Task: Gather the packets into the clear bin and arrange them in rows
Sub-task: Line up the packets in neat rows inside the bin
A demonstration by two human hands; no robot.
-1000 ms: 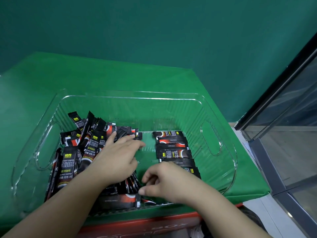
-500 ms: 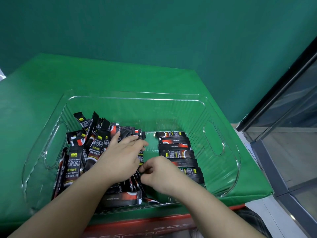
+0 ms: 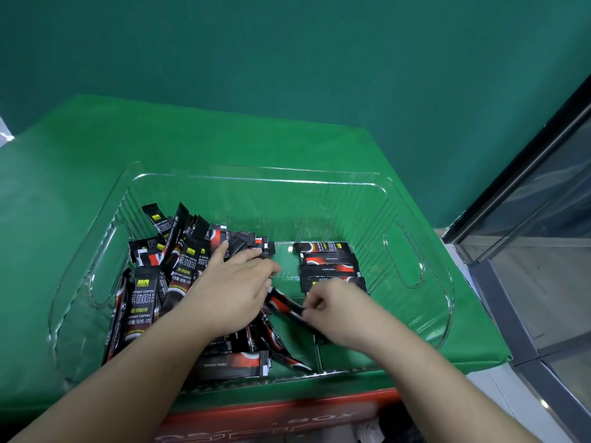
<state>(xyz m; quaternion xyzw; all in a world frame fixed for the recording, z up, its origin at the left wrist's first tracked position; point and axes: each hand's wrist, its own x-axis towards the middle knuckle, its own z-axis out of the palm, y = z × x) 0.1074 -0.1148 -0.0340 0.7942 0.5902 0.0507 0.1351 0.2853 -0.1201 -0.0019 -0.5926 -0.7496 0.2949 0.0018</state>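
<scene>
The upright black packet (image 3: 143, 306) at the left of the clear bin (image 3: 256, 180) carries the plainest print: a small yellow logo block at its top, then "INSTANT COFFEE" in white capitals, large stylised Chinese characters beneath, "INSTANT COFFEE" once more in smaller letters, and a yellow line of Chinese text (possibly ending in a weight, too small to make out). Other packets in the loose pile (image 3: 188, 251) show the same yellow logo and big white characters. The row of packets (image 3: 329, 263) lying flat at the right bears fine print too blurred to read. The red box (image 3: 287, 417) at the bottom edge shows "BOX", upside down.
</scene>
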